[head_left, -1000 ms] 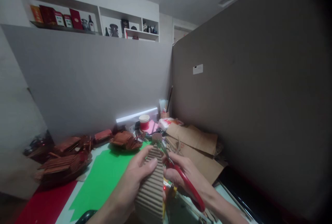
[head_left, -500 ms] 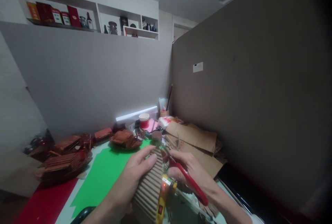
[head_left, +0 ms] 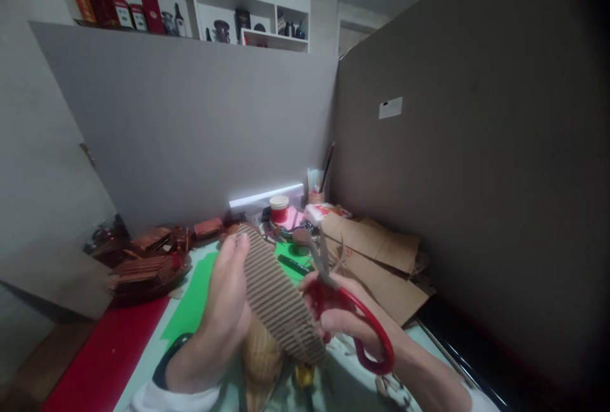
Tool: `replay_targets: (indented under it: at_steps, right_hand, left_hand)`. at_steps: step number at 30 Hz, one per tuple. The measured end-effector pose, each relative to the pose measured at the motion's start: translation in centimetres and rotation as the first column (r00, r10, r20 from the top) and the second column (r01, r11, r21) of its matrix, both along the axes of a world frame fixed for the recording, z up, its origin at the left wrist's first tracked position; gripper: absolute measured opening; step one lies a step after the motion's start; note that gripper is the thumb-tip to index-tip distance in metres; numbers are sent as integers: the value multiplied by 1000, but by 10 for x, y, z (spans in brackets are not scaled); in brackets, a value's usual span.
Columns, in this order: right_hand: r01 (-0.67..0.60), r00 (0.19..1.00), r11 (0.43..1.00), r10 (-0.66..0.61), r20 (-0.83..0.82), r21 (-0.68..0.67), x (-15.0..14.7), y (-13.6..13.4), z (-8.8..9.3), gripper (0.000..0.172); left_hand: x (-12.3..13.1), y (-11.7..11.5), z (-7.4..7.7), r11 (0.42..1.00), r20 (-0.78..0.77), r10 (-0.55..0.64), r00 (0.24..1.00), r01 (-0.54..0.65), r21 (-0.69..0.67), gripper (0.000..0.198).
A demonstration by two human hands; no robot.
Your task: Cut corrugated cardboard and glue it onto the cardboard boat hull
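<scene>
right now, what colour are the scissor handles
The scissor handles are red, seen best in the head view.

A head-worn camera looks from above the near edge of the surface (head_left: 149, 364), forward and down toward the far corner, where the back panel (head_left: 200, 126) meets the side panel (head_left: 476, 177). The left hand (head_left: 223, 307) and right hand (head_left: 350, 323) are close; wall shelves (head_left: 276, 41) stand farthest.

Left hand (head_left: 223, 304) points up, gripping, thumb (head_left: 242, 256) beside fingers (head_left: 225, 259); left wrist (head_left: 193, 361) low left. Right hand (head_left: 352, 324) curls in a grip, thumb bent; right forearm (head_left: 426, 364) slants from lower right.
</scene>
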State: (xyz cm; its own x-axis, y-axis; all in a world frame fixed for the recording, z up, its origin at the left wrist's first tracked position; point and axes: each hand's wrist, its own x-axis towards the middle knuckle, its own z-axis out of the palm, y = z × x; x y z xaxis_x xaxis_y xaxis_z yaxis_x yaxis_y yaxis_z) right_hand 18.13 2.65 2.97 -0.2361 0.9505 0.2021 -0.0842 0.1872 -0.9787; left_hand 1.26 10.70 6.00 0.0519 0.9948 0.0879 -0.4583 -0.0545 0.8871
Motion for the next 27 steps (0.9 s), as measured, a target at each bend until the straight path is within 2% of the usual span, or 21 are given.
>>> replay_targets:
  at_steps: [4, 7, 10, 13, 16, 20, 27]
  right_hand:
    - [81, 989, 994, -89, 115, 69, -2, -1, -8, 33]
    - [113, 990, 989, -120, 78, 93, 3, 5, -17, 34]
    - [236, 971, 965, -238, 6, 117, 8, 13, -22, 35]
    - [354, 935, 925, -351, -46, 137, 10, 16, -23, 35]
    - [409, 912, 899, -409, -33, 154, 5, 13, -18, 36]
    - [375, 920, 907, -389, 39, 191, -1, 5, -10, 35]
    - [225, 923, 943, -288, 257, 247, 3, 1, -3, 35]
  left_hand:
    - [0, 3, -1, 1000, 34, 11, 999, -12, 15, 22]
    - [-1, 7, 1, 999, 64, -10, 998, 8, 31, 21]
    - [-3, 9, 4, 999, 100, -39, 994, 35, 39, 19]
    - [-1, 4, 6, 994, 103, -106, 989, 105, 16, 22]
    - [8, -10, 4, 971, 58, -233, 971, 236, -47, 26]
    - [17, -23, -1, 902, 52, -416, 908, 419, -107, 26]
    - [8, -12, 5, 918, 49, -387, 921, 390, -69, 16]
